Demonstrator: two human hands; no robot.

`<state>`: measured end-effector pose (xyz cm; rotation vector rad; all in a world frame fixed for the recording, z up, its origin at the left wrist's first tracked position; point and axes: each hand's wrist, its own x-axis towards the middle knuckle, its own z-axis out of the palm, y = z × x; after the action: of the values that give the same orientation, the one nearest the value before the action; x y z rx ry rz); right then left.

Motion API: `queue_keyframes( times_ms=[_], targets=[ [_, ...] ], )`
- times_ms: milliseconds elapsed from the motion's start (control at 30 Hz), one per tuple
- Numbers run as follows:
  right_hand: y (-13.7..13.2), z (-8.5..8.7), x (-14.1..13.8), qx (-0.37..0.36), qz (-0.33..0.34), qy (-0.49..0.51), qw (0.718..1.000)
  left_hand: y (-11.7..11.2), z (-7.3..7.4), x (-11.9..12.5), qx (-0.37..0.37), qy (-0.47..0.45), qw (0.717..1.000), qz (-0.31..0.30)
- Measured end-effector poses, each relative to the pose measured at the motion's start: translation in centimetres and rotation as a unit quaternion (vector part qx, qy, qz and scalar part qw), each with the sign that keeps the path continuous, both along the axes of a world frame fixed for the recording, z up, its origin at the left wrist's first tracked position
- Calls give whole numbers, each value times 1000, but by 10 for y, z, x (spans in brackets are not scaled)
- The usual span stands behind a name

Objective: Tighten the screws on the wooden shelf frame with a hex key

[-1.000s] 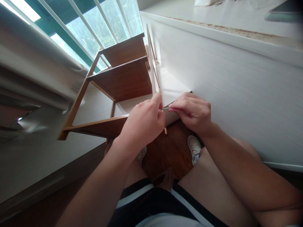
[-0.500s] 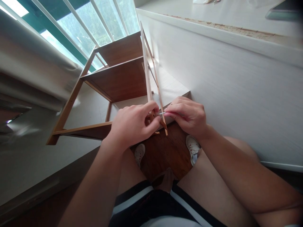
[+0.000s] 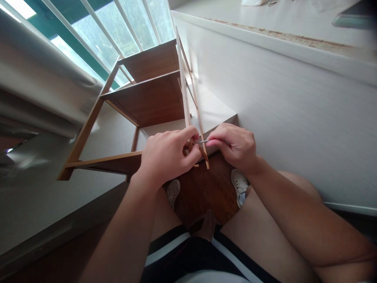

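A brown wooden shelf rack with several boards and slim posts stands tilted in front of me. My left hand is closed around the lower end of its near right post, thumb and fingers curled at the joint. Between the fingertips of my right hand is a thin silver rod, which looks like a hex key. Its tip points left into the post beside my left fingers. The contact point is partly hidden by those fingers.
A white counter with a chipped edge rises on the right; small screws and a dark flat device lie on top. Grey curtains hang at left by a barred window. My shoes rest on the brown floor.
Both hands have shifted very slightly to the right in view. A little more of the silver rod shows between them; both grips stay the same.
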<state>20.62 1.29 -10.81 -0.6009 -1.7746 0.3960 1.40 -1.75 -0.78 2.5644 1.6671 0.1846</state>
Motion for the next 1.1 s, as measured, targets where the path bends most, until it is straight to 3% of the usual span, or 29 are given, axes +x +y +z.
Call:
queue_keyframes(
  times_ms=[600,900,1100],
  targets=[
    [-3,1,-1,-2,-11,10,1000,3,2,1,-17,1,1000,10],
    [-8,9,1,-68,1,22,997,6,5,2,-40,1,999,11],
    [-6,10,9,-23,-39,-8,999,6,4,2,-40,15,999,14]
  ],
)
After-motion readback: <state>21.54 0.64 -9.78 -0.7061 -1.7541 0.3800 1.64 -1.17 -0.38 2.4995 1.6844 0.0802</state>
